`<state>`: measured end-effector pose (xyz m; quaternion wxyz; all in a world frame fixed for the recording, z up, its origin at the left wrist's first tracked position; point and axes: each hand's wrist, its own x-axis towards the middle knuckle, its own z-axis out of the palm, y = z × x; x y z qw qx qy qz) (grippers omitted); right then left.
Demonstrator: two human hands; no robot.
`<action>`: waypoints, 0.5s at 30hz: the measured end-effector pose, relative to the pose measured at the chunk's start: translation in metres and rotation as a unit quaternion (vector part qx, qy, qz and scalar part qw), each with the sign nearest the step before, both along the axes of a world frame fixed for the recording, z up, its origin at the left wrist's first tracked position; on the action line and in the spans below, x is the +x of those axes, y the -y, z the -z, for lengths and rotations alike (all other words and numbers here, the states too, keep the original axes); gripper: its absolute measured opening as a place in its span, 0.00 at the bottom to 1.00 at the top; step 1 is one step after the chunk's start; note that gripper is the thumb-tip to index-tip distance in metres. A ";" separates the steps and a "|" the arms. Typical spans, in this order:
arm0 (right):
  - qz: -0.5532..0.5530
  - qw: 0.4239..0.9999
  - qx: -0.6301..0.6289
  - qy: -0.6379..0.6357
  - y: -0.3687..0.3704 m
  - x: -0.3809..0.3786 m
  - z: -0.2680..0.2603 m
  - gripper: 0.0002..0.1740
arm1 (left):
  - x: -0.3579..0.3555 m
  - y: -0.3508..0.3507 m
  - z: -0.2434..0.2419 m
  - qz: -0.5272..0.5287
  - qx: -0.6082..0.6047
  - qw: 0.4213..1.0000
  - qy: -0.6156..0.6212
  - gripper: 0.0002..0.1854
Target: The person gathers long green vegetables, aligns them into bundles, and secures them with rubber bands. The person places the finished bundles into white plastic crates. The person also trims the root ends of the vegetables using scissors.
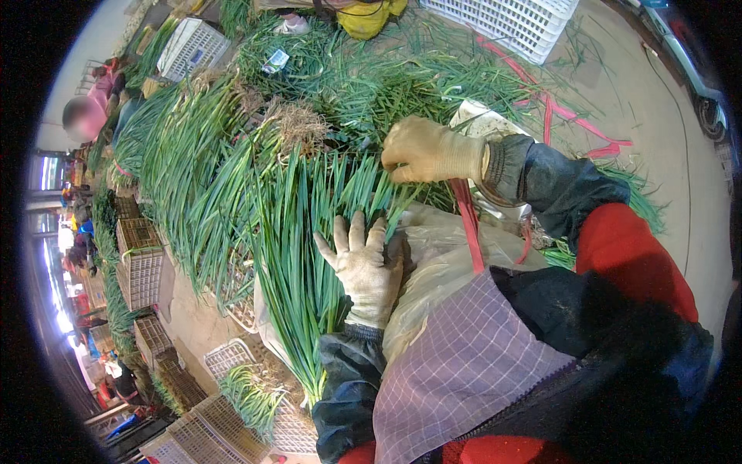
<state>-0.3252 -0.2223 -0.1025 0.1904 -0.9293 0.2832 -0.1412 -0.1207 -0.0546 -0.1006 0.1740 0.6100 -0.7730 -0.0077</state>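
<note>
My left hand (368, 261), in a pale knit glove, lies with fingers spread on a bundle of long green allium plants (295, 243), perhaps green garlic. The leaves fan out away from me, and their pale stem ends (315, 387) point toward me by my left sleeve. My right hand (432, 151), in a tan glove, is curled close to the leaf tips at the bundle's far right. Whether its fingers grip any leaves is hidden. Below the right wrist hangs a pink-red strap (466, 223). Across my lap are clear plastic sheeting (446, 249) and a purple checked cloth (464, 348).
More allium plants (191, 156) with dry roots (298, 124) are heaped to the left. Cut leaves (400, 87) litter the floor ahead. White plastic crates stand at the far side (510, 23) and upper left (194, 49). Brown crates (142, 261) and another person (95, 104) are farther left.
</note>
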 end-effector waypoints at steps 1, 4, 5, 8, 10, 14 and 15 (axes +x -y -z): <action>0.008 0.999 -0.015 -0.032 0.002 -0.005 0.002 0.14 | 0.000 0.000 0.003 0.009 -0.008 1.000 -0.012 0.19; 0.051 0.988 0.091 -0.115 0.000 -0.015 0.005 0.16 | 0.002 -0.003 -0.001 0.038 0.016 0.999 -0.021 0.18; 0.086 0.982 0.121 -0.116 0.000 -0.016 0.002 0.17 | 0.001 -0.001 -0.003 0.033 0.016 0.999 -0.022 0.17; 0.163 0.980 0.113 -0.003 0.022 -0.019 0.027 0.17 | -0.001 -0.003 -0.005 0.028 0.023 0.999 -0.024 0.17; 0.177 0.977 0.118 0.017 0.032 -0.016 0.033 0.18 | -0.001 -0.003 -0.003 0.032 0.022 0.998 -0.040 0.16; 0.148 0.973 0.175 0.022 0.046 0.005 0.040 0.19 | 0.000 -0.004 -0.004 0.034 0.031 0.998 -0.039 0.16; 0.143 0.972 0.184 0.028 0.045 0.009 0.038 0.19 | 0.000 -0.004 -0.004 0.043 0.025 0.998 -0.035 0.17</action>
